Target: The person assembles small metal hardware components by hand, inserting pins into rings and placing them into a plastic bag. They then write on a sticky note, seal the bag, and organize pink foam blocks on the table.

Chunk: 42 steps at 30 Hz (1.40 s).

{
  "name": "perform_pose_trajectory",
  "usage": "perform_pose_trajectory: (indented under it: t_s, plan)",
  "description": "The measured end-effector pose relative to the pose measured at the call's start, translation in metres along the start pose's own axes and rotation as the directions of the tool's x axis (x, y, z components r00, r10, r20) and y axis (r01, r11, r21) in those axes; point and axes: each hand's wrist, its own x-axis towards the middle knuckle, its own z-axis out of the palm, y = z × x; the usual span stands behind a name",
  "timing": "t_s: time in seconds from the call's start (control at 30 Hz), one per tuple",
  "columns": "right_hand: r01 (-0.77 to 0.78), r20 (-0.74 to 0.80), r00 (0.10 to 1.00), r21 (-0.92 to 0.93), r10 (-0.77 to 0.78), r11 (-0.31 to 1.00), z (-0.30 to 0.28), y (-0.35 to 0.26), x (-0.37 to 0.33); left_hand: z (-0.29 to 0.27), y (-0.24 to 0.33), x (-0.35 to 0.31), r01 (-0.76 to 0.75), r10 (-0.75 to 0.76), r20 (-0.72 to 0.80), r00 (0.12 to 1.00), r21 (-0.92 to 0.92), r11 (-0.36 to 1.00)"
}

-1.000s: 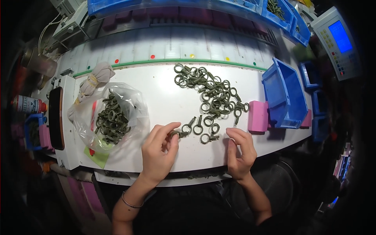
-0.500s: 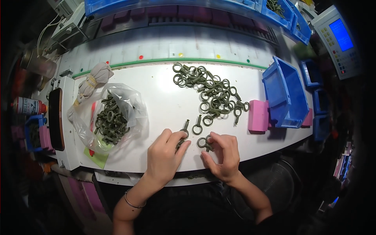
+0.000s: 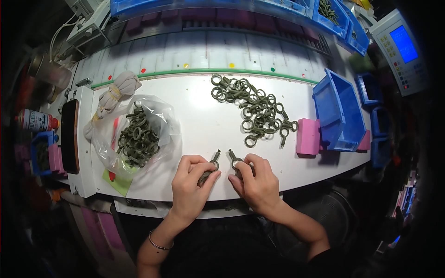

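Observation:
My left hand (image 3: 191,183) is closed on dark green ring-ended parts (image 3: 215,162), one with its stem pointing away from me. Opposite it, my right hand (image 3: 260,186) pinches similar ring-ended parts (image 3: 232,157). The fingers partly cover both bunches, so I cannot tell how many are in each. The two hands are apart, low over the front of the white table (image 3: 204,116). A loose pile of the same ring parts (image 3: 259,110) lies beyond my right hand. To the left, an opened clear plastic bag (image 3: 169,127) holds many more of them.
Behind the table runs a pale conveyor belt (image 3: 204,51) with a green edge and coloured dots. A pink block (image 3: 308,136) and a tilted blue bin (image 3: 338,111) stand right. Gloves (image 3: 116,95) and a phone (image 3: 70,136) lie left.
My right hand has taken up the single ring part that lay apart from the pile. Both stems now point away from me. The belt's coloured dots have shifted left.

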Motion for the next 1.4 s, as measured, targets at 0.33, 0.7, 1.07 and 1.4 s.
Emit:
perform_pose_trajectory:
  t_s: [0.33, 0.7, 1.07, 1.4]
  plan:
    - [-0.109, 0.108, 0.990, 0.230, 0.086, 0.967, -0.011, -0.006, -0.005, -0.008, 0.002, -0.005, 0.083, -0.084, 0.000, 0.996, -0.140, 0.987]
    - [0.197, 0.012, 0.965, 0.622, -0.261, 0.758, -0.060, -0.074, 0.116, -0.102, 0.049, 0.009, -0.168, 0.258, -0.314, 0.914, 0.284, 0.944]
    - [0.257, -0.153, 0.965, 0.372, -0.214, 0.892, -0.034, -0.068, 0.119, -0.111, 0.026, 0.034, 0.082, 0.098, -0.431, 0.897, 0.379, 0.922]
    - [-0.175, -0.081, 0.972, 0.377, 0.221, 0.909, -0.017, 0.023, 0.020, 0.022, 0.030, 0.045, -0.214, 0.192, 0.173, 0.966, 0.117, 0.970]
